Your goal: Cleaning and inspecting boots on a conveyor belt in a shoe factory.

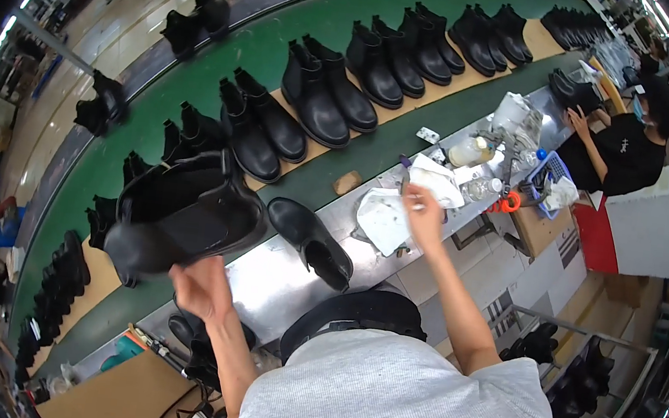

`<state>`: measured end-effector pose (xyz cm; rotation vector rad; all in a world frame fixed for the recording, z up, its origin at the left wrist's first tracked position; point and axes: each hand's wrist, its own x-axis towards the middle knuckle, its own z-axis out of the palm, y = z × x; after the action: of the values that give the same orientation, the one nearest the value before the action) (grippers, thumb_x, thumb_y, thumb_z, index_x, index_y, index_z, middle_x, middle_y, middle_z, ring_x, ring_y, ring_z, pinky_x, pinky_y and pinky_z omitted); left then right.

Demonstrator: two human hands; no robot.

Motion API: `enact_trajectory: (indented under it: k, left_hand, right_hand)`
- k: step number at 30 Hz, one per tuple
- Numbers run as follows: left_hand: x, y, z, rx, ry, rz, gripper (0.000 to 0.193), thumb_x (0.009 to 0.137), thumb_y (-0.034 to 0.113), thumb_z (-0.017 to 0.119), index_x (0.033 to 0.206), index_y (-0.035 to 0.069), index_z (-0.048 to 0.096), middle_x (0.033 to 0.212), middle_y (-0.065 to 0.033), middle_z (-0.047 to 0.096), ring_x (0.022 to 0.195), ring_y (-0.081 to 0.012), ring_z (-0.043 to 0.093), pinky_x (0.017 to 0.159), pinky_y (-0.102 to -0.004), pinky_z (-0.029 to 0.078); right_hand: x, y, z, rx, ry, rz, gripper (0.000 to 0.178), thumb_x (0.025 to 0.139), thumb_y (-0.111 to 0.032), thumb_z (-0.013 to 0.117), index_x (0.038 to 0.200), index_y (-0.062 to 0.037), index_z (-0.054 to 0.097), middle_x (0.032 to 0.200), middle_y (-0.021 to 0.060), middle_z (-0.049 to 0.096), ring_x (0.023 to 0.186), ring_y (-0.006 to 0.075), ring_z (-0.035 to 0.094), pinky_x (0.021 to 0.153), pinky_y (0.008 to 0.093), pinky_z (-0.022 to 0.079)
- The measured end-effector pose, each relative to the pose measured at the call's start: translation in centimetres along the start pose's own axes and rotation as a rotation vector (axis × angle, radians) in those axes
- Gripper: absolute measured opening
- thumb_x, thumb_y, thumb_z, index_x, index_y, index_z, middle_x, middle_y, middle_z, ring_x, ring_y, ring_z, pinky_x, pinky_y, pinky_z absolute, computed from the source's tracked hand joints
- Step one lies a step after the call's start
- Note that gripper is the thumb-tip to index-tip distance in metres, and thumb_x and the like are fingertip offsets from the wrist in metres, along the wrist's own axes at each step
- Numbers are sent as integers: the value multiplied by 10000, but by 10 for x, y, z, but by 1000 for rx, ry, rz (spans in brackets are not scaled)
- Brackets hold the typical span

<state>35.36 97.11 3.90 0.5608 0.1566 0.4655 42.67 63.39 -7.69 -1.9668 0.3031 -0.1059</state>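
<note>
My left hand [206, 290] grips a black ankle boot [182, 228] from its near side. The boot is tilted so its opening and dark inside show; part of my fingers is hidden behind it. My right hand [424, 217] is over white cloths [385, 220] on the metal ledge, its fingers pinched together. Something small and pale may be between them, too small to name. A second black boot [311, 239] lies on the ledge between my two hands, its toe pointing away from me.
Pairs of black boots [319, 94] line the green conveyor [283, 15] on brown card. Bottles [469, 152], orange-handled scissors [509, 202] and a blue basket [552, 186] lie to the right. A co-worker [622, 144] handles boots at far right. A boot rack [620, 403] stands behind me.
</note>
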Motion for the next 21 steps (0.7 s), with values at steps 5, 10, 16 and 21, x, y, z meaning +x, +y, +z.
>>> enact_trajectory:
  k: [5,10,16,21]
  left_hand:
    - [-21,6,-33,-243,-524,-313,939,584,557,712,1244,101,224,1311,-72,162,1196,-290,161,982,-531,139]
    - [-65,-34,-69,284,74,-432,584,901,548,401,499,134,311,544,0,346,527,-92,310,556,-211,299]
    - [-68,-35,-66,258,-325,-808,525,795,328,645,1189,52,434,1129,-86,482,994,-212,504,934,-322,364]
    - [-70,13,-25,690,165,-1296,795,636,135,715,1313,-74,353,1264,-202,474,1176,-332,453,1028,-371,319]
  right_hand:
    - [66,68,-70,-500,314,-115,231,787,-26,512,991,13,614,915,209,632,817,331,627,720,435,493]
    - [112,83,-64,-874,62,226,207,791,-73,496,895,34,641,897,252,628,888,422,607,772,490,482]
    - [121,86,-63,-891,44,182,187,771,-119,561,860,24,643,941,244,618,880,406,610,775,462,493]
    - [93,36,-71,-780,193,18,245,751,-166,623,891,35,610,906,235,610,868,411,592,770,465,475]
